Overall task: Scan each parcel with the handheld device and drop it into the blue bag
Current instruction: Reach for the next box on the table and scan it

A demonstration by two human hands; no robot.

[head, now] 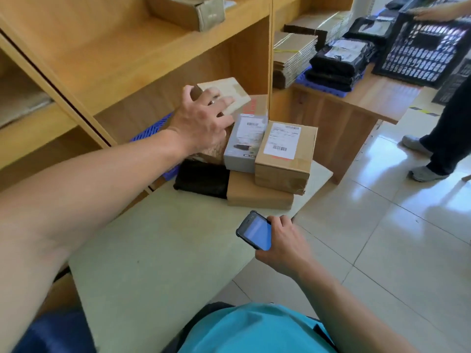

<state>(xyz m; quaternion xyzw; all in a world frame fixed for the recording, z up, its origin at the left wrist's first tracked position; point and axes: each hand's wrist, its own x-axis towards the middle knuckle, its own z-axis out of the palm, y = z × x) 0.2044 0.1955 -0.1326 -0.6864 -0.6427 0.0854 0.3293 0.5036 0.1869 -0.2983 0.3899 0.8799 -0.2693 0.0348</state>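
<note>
Left hand (204, 123) spread wide, fingers on a pale box (229, 94) at the far side of the parcel pile on the bench (158, 250). Right hand (285, 245) grips the handheld scanner (256, 231), near right of the pile. Blue bag not visible.

My one head camera looks forward and down, close over my bench (153, 250) and shelves (122, 59).

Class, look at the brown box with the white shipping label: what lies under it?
The labelled brown box sits on a flatter plain cardboard box, overhanging its right end. The grey box stands beside it. Whether anything else lies beneath is hidden.
</note>
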